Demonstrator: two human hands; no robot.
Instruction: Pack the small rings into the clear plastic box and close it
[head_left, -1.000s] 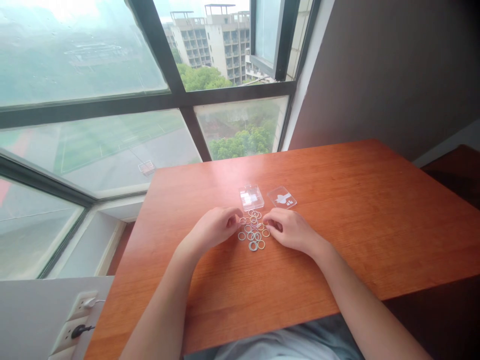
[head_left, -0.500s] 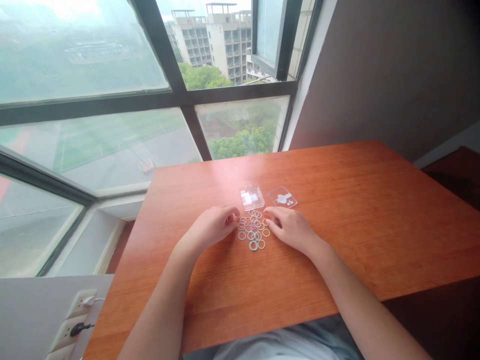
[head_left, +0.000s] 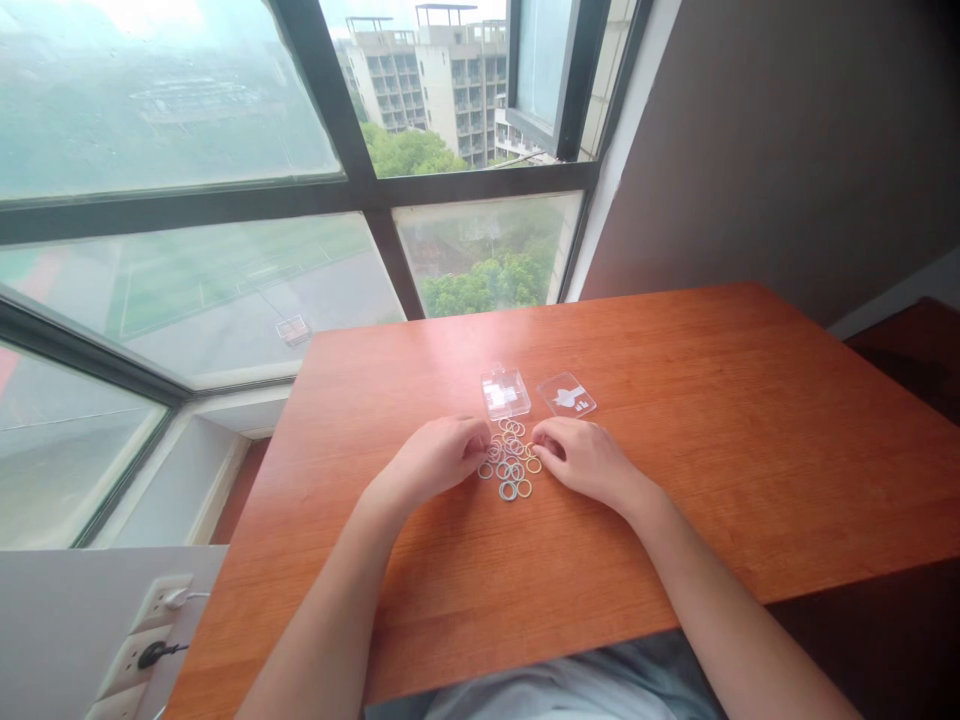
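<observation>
Several thin pastel rings that look like hair ties (head_left: 508, 490) lie in a loose, overlapping cluster on the wooden table. My left hand (head_left: 446, 452) is at the cluster's left side, fingers curled and thumb and fingertips pinched at a hair tie there. On the right edge of the cluster, my right hand (head_left: 581, 455) has its thumb and index finger brought together at a yellowish hair tie. The fingertips partly hide what each hand grips. Just beyond the cluster stands a clear plastic box (head_left: 505, 395), with a flat clear lid (head_left: 567, 396) carrying a white print beside it.
The brown wooden table (head_left: 750, 430) reaches to large windows with dark frames (head_left: 247, 208). A grey wall (head_left: 780, 150) rises on the right. At the lower left, plugs sit in wall sockets (head_left: 142, 650).
My left hand has moved right onto the cluster, and its fingers have closed at a hair tie. My right thumb and index finger have come closer together at the right edge.
</observation>
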